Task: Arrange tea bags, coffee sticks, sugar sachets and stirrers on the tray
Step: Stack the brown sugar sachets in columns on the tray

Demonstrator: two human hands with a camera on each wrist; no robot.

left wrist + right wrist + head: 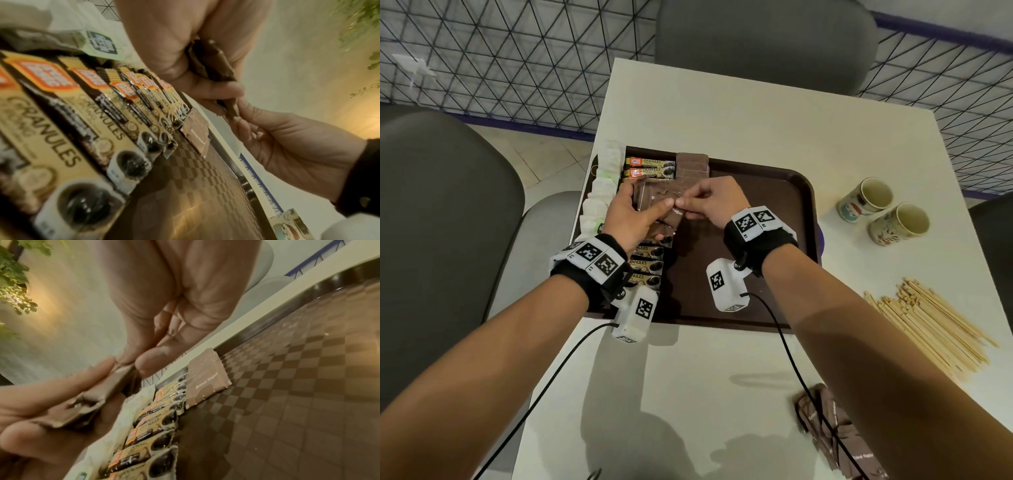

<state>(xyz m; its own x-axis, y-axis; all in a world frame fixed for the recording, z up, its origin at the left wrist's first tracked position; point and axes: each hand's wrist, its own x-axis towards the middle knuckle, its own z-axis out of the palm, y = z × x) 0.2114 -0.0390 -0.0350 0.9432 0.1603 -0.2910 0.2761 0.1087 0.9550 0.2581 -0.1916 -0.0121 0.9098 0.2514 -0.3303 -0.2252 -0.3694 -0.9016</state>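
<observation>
Above the dark brown tray (774, 205), my left hand (633, 216) grips a stack of brown sugar sachets (654, 202). My right hand (705, 202) pinches one sachet (676, 214) of that stack between thumb and fingertips (148, 363). A few sugar sachets (691, 166) lie at the tray's far edge, also seen as laid sachets (207, 378). Coffee sticks (650, 168) fill a column beside them, close up as coffee sticks (86, 116). White tea bags (602, 185) line the tray's left rim. Wooden stirrers (928, 325) lie heaped on the table at right.
Two paper cups (883, 209) stand right of the tray. More brown sachets (835, 435) are piled near the table's front edge under my right forearm. Grey chairs stand at the left and far side. Black cables run from both wrist cameras.
</observation>
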